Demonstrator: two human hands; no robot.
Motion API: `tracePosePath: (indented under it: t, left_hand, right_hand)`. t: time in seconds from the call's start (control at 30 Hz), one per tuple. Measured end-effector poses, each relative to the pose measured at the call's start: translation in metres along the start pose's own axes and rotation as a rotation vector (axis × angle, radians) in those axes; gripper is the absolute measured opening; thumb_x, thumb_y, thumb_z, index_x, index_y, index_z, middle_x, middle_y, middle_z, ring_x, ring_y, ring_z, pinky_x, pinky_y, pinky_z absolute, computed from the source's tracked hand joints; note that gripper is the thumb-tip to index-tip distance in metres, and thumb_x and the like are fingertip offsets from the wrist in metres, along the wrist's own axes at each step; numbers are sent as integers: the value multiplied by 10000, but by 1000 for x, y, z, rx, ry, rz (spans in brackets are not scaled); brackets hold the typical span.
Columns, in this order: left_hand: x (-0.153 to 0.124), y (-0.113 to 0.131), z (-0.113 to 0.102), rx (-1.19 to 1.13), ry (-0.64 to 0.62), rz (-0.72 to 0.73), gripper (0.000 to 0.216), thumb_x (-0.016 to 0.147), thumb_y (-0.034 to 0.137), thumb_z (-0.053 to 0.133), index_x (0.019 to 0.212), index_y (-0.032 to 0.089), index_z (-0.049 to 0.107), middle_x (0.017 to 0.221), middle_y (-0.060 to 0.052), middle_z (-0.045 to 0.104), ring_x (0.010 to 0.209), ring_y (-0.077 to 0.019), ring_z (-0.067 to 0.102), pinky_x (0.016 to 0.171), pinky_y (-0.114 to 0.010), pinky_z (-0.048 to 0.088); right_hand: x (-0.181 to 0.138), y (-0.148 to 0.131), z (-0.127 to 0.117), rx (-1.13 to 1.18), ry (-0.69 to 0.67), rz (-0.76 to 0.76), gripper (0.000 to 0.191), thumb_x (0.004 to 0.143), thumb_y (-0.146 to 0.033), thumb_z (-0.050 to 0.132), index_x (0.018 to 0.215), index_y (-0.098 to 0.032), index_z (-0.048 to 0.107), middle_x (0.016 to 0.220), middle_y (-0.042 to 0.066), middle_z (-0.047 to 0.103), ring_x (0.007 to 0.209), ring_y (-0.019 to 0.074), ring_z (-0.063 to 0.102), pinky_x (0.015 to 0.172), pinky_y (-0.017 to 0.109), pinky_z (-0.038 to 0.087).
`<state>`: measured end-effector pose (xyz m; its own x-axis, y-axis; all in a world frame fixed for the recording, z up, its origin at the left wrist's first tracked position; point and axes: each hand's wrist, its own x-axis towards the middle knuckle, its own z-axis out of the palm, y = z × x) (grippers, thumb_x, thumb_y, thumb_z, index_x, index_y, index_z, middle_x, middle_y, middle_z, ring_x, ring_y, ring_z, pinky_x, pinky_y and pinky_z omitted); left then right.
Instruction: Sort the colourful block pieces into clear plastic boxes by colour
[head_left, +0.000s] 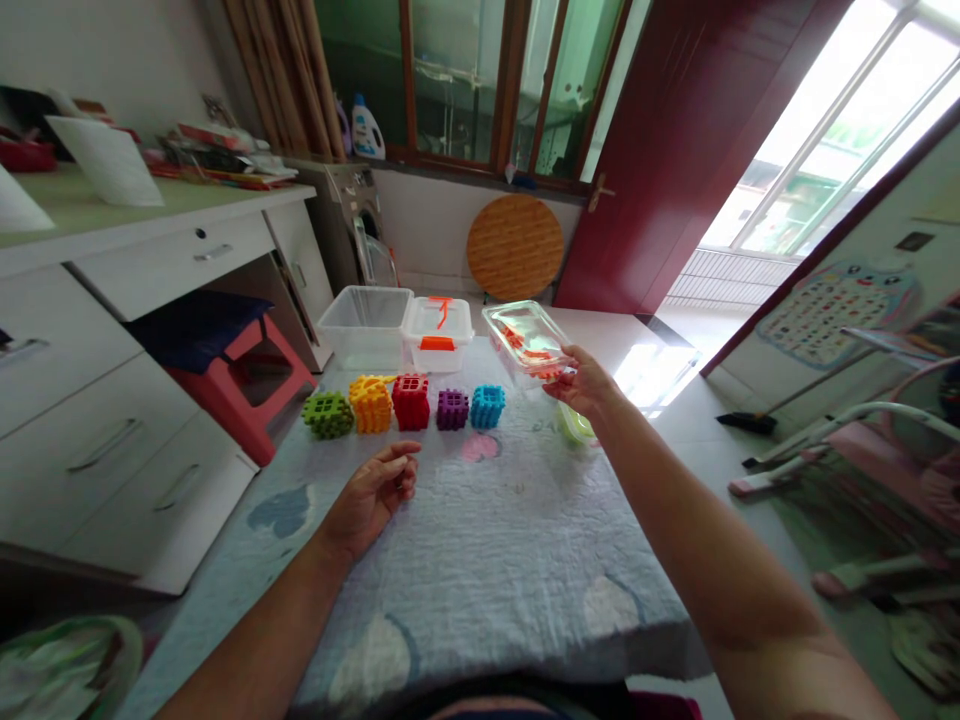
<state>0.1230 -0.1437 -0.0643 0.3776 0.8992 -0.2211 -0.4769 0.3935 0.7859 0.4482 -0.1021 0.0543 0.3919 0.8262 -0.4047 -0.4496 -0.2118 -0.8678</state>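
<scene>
My right hand (583, 384) grips the near edge of a clear plastic box lid (525, 338) with orange clips, held tilted above the table's right side. My left hand (373, 492) rests on the quilted cloth (480, 530) with its fingers loosely curled and nothing in them. Just beyond it runs a row of lattice cube toys: green (328, 413), yellow-orange (371, 402), red (411, 400), purple (452, 408) and blue (487, 405). Part of a pale green object (574, 424) shows below my right hand.
An open clear bin (365, 326) and a lidded clear box with orange clasp (438, 335) stand at the table's far edge. White drawers (112, 400) and a pink stool (244, 375) are left. A round wooden board (514, 246) leans on the far wall.
</scene>
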Motion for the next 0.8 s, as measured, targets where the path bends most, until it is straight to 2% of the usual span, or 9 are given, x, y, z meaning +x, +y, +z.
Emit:
tracePosePath:
  t: [0.23, 0.37, 0.67, 0.8]
  left_hand:
    - [8, 1, -2, -21, 1, -15, 324, 685, 213, 789, 986, 133, 702, 715, -3, 588, 582, -83, 519, 535, -196, 478]
    - [15, 2, -4, -58, 20, -11, 296, 699, 186, 771, 982, 127, 706, 725, -12, 588, 594, -87, 529, 544, -197, 485]
    - [23, 8, -7, -140, 41, -57, 250, 717, 121, 717, 967, 116, 712, 737, -28, 592, 604, -92, 545, 570, -208, 514]
    - [23, 9, -7, -145, 33, -63, 264, 716, 121, 715, 979, 113, 713, 743, -33, 596, 607, -98, 549, 575, -215, 521]
  right_hand:
    - [46, 30, 19, 88, 135, 28, 144, 890, -315, 570, 825, -201, 513, 661, -5, 583, 545, 119, 562, 526, 242, 522]
    - [65, 43, 28, 84, 161, 17, 129, 882, -311, 583, 830, -206, 529, 634, -37, 562, 507, 102, 521, 518, 235, 521]
    - [83, 70, 40, 100, 222, 18, 152, 864, -328, 637, 856, -192, 568, 594, -44, 575, 487, 94, 541, 451, 180, 477]
    - [88, 74, 40, 117, 275, 14, 181, 860, -336, 657, 820, -191, 557, 579, -42, 575, 436, 91, 518, 371, 166, 417]
